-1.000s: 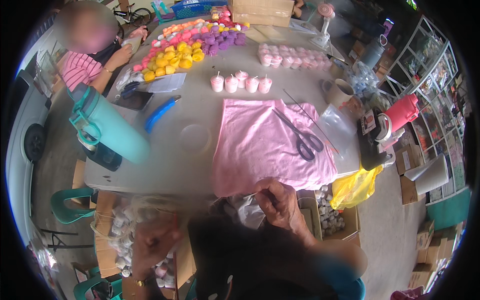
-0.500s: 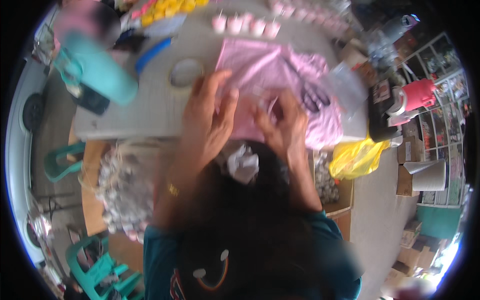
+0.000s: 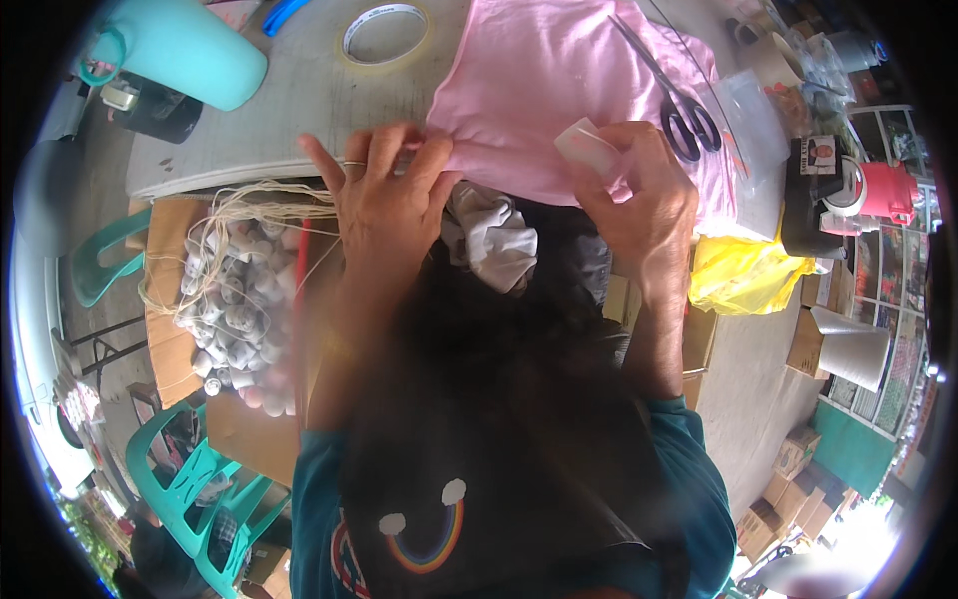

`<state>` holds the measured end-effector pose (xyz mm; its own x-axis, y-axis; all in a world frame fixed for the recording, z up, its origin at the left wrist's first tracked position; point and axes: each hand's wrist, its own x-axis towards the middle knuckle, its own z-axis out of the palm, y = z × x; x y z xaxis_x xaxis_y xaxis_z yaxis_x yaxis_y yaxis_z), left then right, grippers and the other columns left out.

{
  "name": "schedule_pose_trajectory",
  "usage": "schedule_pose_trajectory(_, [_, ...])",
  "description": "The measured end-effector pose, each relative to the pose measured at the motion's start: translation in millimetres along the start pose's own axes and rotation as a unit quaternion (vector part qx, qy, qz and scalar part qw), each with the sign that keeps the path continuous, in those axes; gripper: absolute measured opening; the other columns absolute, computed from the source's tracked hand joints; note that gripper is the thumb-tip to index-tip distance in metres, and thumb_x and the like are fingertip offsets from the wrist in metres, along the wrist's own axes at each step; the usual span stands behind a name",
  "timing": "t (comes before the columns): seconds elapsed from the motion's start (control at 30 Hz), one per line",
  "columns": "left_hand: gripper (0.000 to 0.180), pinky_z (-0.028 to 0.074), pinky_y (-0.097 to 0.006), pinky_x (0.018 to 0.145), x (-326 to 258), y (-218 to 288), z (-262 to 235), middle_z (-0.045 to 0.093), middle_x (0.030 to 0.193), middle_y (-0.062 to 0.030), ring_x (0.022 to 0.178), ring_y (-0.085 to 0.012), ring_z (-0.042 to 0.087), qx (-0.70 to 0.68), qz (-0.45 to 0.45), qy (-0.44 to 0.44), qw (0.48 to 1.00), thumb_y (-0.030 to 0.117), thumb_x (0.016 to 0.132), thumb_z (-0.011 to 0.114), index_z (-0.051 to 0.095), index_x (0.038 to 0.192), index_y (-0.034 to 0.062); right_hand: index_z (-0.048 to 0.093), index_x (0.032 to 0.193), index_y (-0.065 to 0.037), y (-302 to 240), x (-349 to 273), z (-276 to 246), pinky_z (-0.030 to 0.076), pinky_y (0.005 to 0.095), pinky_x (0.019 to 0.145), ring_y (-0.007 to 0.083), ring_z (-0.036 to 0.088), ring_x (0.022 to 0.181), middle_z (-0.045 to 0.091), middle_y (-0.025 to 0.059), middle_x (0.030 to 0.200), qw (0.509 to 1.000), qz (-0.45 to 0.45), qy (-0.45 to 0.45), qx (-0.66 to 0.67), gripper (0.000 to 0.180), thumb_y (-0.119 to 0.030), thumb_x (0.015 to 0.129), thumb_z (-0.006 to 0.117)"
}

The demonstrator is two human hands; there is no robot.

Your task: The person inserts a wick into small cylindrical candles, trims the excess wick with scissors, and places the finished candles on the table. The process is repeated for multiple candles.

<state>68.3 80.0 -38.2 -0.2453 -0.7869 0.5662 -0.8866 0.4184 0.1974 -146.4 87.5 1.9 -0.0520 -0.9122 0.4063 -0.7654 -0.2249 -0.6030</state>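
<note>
A pink cloth (image 3: pixel 549 90) lies over the table's near edge in front of me. My left hand (image 3: pixel 389 190) is at its lower left corner, thumb and forefinger pinched on the edge, the little finger stretched out. A small whitish, see-through piece (image 3: pixel 587 148), like film or paper, is held between the thumb and fingers of my right hand (image 3: pixel 647 195), just over the cloth's near part. Scissors with dark handles (image 3: pixel 684 120) rest on the cloth, beyond my right hand. A crumpled pale cloth (image 3: pixel 494 235) sits below, between my forearms.
A roll of clear tape (image 3: pixel 387 36) and a teal tumbler (image 3: pixel 185 50) are on the table (image 3: pixel 299 110), left. Below it, a carton (image 3: pixel 178 299) holds many small whitish pieces and pale cords. A yellow plastic bag (image 3: pixel 743 275) hangs at right, near a pink jug (image 3: pixel 886 192).
My hands have moved apart: the left to the cloth's left corner, the right to its right side with the whitish piece. The view has tilted down, so the table's far part has left it.
</note>
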Motion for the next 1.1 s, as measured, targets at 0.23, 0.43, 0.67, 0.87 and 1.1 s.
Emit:
schedule_pose_trajectory(0.23, [0.017, 0.016, -0.067, 0.106, 9.2, -6.9, -29.1, 0.059, 0.103, -0.0041, 0.105, -0.0281, 0.055, 0.013, -0.038, -0.037, 0.998, 0.014, 0.077, 0.068, 0.065, 0.094, 0.0133, 0.057, 0.102, -0.004, 10.4, 7.4, -10.3, 0.034, 0.0195, 0.048, 0.0057, 0.045, 0.057, 0.064, 0.0076, 0.083, 0.797, 0.219, -0.044, 0.562, 0.028, -0.023, 0.086, 0.068])
schedule_pose_trajectory(0.43, [0.045, 0.039, -0.042, 0.099, 41.9, 9.9, -27.5, 0.057, 0.116, -0.0127, 0.106, -0.0272, 0.056, -0.312, 0.014, 0.000, 0.950, 0.018, 0.079, 0.066, 0.058, 0.122, 0.0055, 0.054, 0.101, -0.010, 10.5, 19.7, 0.4, 0.029, 0.0182, 0.043, 0.0065, 0.038, 0.051, 0.062, 0.0162, 0.090, 0.725, 0.230, -0.122, 0.637, 0.032, -0.035, 0.087, 0.067])
schedule_pose_trajectory(0.67, [0.043, 0.051, -0.034, 0.077, 64.1, 37.2, 5.7, 0.062, 0.100, -0.0104, 0.088, -0.0297, 0.060, -0.678, -0.121, -0.053, 0.723, 0.002, 0.069, 0.075, 0.062, 0.109, 0.0076, 0.063, 0.090, -0.005, -8.4, 16.7, 8.2, 0.029, 0.0198, 0.049, 0.0024, 0.038, 0.056, 0.054, -0.0016, 0.070, 0.862, 0.164, -0.018, 0.479, 0.022, -0.027, 0.091, 0.065])
schedule_pose_trajectory(0.87, [0.041, 0.042, -0.048, 0.098, 45.7, 14.8, -2.0, 0.063, 0.101, -0.0093, 0.096, -0.0293, 0.061, -0.323, 0.025, -0.021, 0.946, 0.002, 0.076, 0.070, 0.057, 0.114, 0.0089, 0.065, 0.088, 0.000, -0.9, 6.1, 9.8, 0.036, 0.0190, 0.059, 0.0030, 0.045, 0.068, 0.057, -0.0036, 0.072, 0.943, 0.138, 0.048, 0.300, 0.018, -0.018, 0.092, 0.065])
schedule_pose_trajectory(1.1, [0.036, 0.032, -0.060, 0.104, 20.3, -17.8, -27.1, 0.062, 0.098, -0.0085, 0.094, -0.0318, 0.060, -0.183, -0.012, -0.023, 0.983, 0.006, 0.077, 0.069, 0.058, 0.112, 0.0112, 0.065, 0.089, 0.000, 5.8, -0.3, 17.1, 0.041, 0.0231, 0.057, 0.0081, 0.049, 0.062, 0.060, 0.0015, 0.076, 0.986, 0.057, 0.028, 0.154, 0.010, -0.009, 0.085, 0.069])
